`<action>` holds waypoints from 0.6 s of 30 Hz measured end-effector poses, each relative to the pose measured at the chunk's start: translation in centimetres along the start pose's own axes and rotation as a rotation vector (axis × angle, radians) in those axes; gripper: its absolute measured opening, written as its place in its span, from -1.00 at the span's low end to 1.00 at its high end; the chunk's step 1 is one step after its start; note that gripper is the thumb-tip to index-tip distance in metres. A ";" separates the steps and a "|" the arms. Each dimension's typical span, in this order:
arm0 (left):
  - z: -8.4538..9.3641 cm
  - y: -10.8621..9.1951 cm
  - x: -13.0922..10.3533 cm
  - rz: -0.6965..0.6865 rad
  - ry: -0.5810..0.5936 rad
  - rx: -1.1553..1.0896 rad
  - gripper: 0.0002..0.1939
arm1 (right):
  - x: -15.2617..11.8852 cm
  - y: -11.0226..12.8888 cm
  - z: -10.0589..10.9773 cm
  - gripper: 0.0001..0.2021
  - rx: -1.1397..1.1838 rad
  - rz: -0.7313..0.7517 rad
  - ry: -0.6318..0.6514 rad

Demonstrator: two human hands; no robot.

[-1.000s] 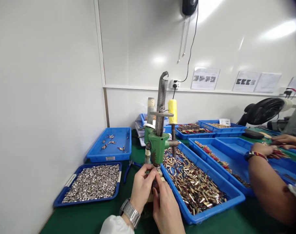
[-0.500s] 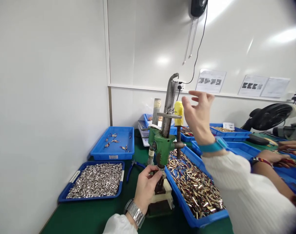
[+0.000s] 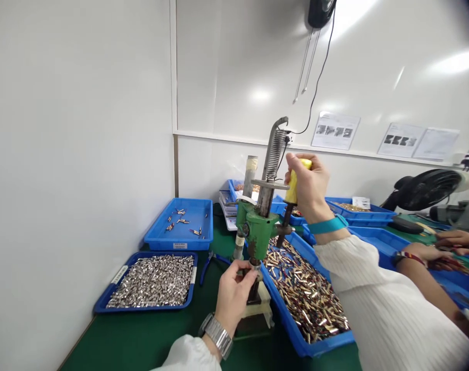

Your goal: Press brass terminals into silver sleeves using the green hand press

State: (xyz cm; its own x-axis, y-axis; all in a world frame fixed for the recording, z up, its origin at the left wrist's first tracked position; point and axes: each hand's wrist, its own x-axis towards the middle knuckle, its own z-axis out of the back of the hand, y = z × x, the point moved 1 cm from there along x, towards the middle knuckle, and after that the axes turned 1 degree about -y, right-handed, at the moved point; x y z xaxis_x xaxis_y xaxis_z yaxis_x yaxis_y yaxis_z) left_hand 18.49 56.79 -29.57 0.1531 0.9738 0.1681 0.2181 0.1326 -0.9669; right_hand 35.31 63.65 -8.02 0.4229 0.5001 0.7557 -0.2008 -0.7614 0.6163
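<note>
In front of me stands a green hand press with a coil spring above its ram. My right hand is wrapped round the yellow grip of the press lever, which leans slightly to the right. Under the ram, my left hand pinches at the tooling with thumb and forefinger. What lies between those fingertips is too small and covered to make out. A blue tray of brass-coloured pieces with wires sits just right of the press.
To the left, one blue tray holds small silver metal sleeves; another tray behind it has several wired pieces. Blue-handled pliers lie beside them. At far right are a co-worker's hands and a black fan.
My right hand has closed round the yellow lever grip, which it was beside with fingers apart. The lever has tilted to the right. My left hand stays under the ram.
</note>
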 end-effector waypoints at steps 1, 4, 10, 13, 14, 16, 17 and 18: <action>0.0 0.0 0.0 -0.005 0.007 0.005 -0.76 | -0.1 0.1 0.1 -0.68 0.008 0.010 -0.005; 0.3 0.1 0.1 -0.034 0.030 0.042 -0.75 | -0.3 0.2 0.2 -0.67 0.022 0.031 -0.014; 0.9 0.1 0.4 -0.137 0.055 0.145 -0.82 | -1.8 0.9 0.6 -0.67 0.030 0.127 -0.083; 1.0 -0.1 0.5 -0.114 0.063 0.169 -0.81 | -2.4 1.6 0.7 -0.67 0.036 0.122 -0.087; 1.0 -0.3 0.5 -0.101 0.068 0.175 -0.80 | -2.3 1.8 0.7 -0.66 0.027 0.103 -0.066; 1.0 -0.5 0.3 -0.079 0.081 0.182 -0.77 | -1.8 1.7 0.7 -0.63 0.014 0.055 0.004; 0.9 -0.6 0.1 -0.070 0.087 0.183 -0.76 | -1.4 1.3 0.8 -0.62 0.021 0.023 0.056; 0.9 -0.6 -0.1 -0.061 0.093 0.183 -0.74 | -1.0 0.7 1.0 -0.58 0.040 -0.018 0.113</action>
State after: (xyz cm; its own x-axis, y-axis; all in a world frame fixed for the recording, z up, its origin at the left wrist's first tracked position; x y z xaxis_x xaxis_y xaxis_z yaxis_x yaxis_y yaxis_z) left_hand 17.51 56.83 -29.18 0.2353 0.9429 0.2358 0.0521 0.2301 -0.9718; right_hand 35.67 62.22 -8.56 0.3235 0.5555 0.7660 -0.1574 -0.7667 0.6225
